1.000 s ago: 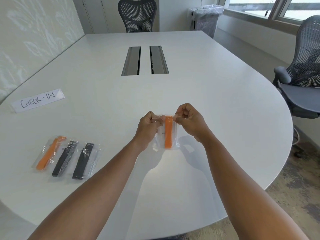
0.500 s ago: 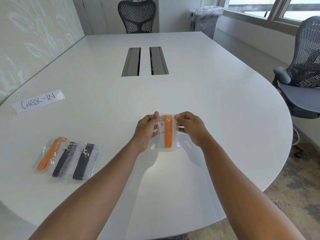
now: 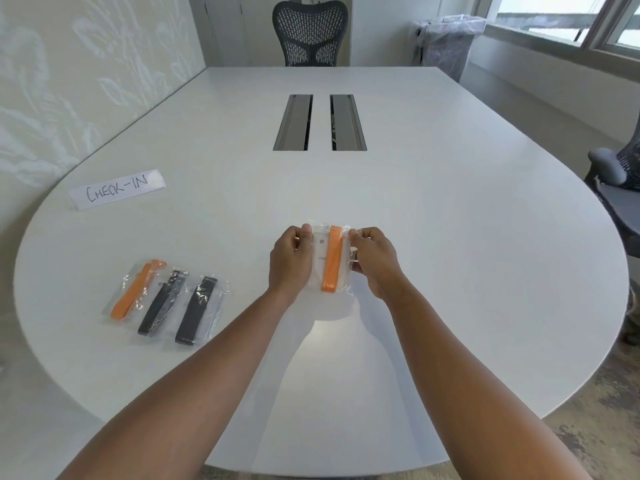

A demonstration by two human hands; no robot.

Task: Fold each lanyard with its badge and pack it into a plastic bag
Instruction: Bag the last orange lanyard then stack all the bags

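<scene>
A white meeting-room table point(image 3: 450, 237) fills the view. Near its middle, the left hand point(image 3: 290, 263) and right hand point(image 3: 375, 261) each pinch a side of a clear plastic bag point(image 3: 317, 263) holding a folded orange lanyard point(image 3: 331, 259) and badge. Judged step: sealing the bag's mouth. Next, lay it with three packed bags point(image 3: 166, 301) at near left.

Clear plastic bag point(image 3: 329, 261) held upright above the table, pinched at its upper corners — inside, a folded orange lanyard point(image 3: 332, 259) standing vertical along the right half, beside a white badge point(image 3: 320, 258) with a small dark mark near its top. Well apart to the left, lying flat in a row and slightly overlapping: three packed bags — one with an orange lanyard point(image 3: 136, 292), two with dark lanyards point(image 3: 160, 301) point(image 3: 195, 310), all slanted alike.
</scene>
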